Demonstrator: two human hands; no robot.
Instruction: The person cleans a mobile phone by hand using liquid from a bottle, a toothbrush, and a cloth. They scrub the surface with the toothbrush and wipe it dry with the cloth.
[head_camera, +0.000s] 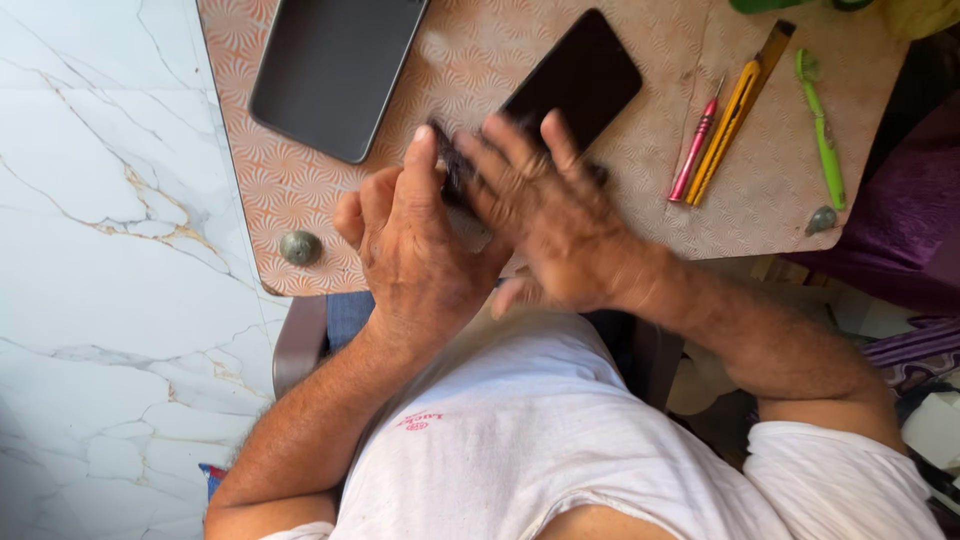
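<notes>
My left hand (415, 250) comes up from the lower left and grips the end of a dark flat object (450, 165) at the table's near edge. My right hand (550, 215) lies over that object with fingers spread and is blurred by motion; most of the object is hidden under it, and another dark bit shows by its knuckles. Just beyond my fingers a black phone (580, 75) lies face up on the orange patterned table (290, 170).
A larger dark tablet-like slab (335, 70) lies at the back left. At the right lie a pink screwdriver (697, 145), a yellow utility knife (735, 115) and a green toothbrush (820, 125). White marble floor (100, 250) is on the left, purple cloth (910, 210) on the right.
</notes>
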